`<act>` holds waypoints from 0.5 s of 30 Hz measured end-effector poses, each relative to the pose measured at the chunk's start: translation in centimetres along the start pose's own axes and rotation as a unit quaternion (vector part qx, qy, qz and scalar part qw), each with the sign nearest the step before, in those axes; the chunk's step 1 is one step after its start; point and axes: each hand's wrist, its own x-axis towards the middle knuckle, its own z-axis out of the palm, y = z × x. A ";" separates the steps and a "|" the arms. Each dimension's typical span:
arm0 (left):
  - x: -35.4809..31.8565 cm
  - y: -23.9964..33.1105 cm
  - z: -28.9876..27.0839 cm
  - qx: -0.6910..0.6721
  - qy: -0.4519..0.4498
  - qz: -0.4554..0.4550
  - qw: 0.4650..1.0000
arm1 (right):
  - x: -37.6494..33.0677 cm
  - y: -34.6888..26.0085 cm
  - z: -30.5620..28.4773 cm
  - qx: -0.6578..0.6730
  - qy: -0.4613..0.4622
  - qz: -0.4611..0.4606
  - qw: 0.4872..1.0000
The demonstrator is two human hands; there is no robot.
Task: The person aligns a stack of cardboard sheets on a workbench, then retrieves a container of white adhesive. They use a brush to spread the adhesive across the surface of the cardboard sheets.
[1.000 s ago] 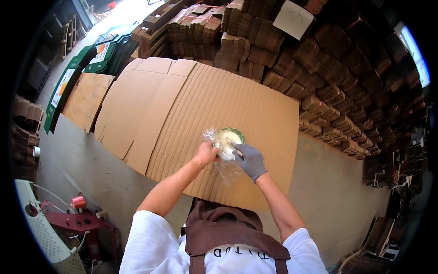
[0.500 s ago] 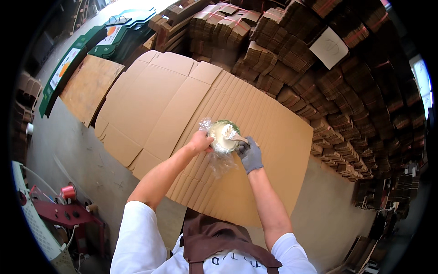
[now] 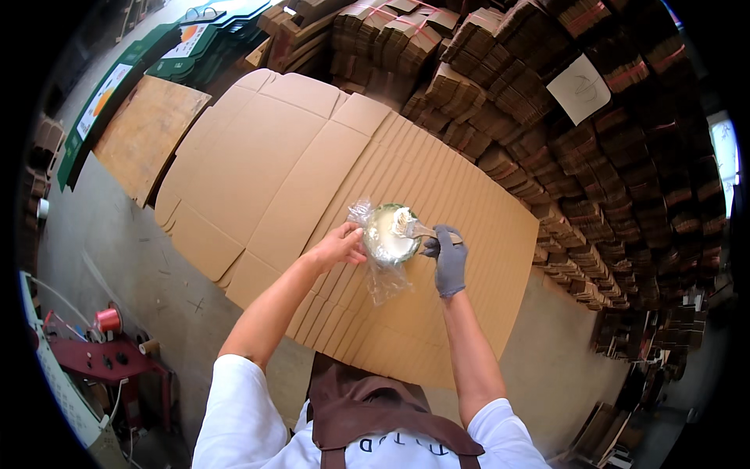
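Right hand [image 3: 448, 263], in a grey glove: closed round the handle of a flat, pale brush [image 3: 419, 230], just right of the bowl. Left hand [image 3: 337, 245], bare: fingers bent at the bowl's left edge; whether gripping or merely touching, cannot tell.

Round, greenish-rimmed bowl [image 3: 383, 207], one: between both hands, over the cardboard; holds white paste [image 3: 383, 248]. Bristle end of brush inside, coated white.

Step in hand, as judged: working the brush in the paste. Next move appears to call for a steadied bowl and a drip-free lift.

Obstruction: crumpled clear plastic film [image 3: 388, 286], hanging from the bowl's near side; might snag the brush.

Flat brown cardboard sheets [image 3: 484, 273], overlapping in staggered rows: beneath and around the bowl.

Dark-red metal machine [image 3: 82, 358] with red spool [image 3: 108, 320]: bowl's near left.

Tan wooden board [image 3: 152, 129] and green printed panels [image 3: 199, 70]: bowl's far left.

Bundled brown cardboard stacks [image 3: 562, 180], bearing a white paper square [image 3: 579, 89]: beyond and right of the bowl.
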 end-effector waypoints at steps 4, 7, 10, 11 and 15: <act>0.4 -0.8 -0.5 0.054 0.019 0.011 0.998 | 1.2 4.2 -1.6 0.349 0.004 0.230 0.908; 0.2 -0.7 -0.3 0.063 0.053 0.005 0.997 | 1.3 6.3 -2.2 0.515 -0.026 0.306 0.800; -0.3 -1.8 -0.9 0.066 0.113 0.043 0.991 | 0.6 7.0 -1.6 0.566 -0.049 0.296 0.768; -0.3 -2.7 -1.6 0.057 0.145 0.058 0.986 | 0.3 6.9 -1.2 0.576 -0.050 0.299 0.760; -1.6 -5.8 -1.3 0.057 0.217 0.135 0.965 | -0.7 6.0 -0.2 0.598 -0.048 0.297 0.743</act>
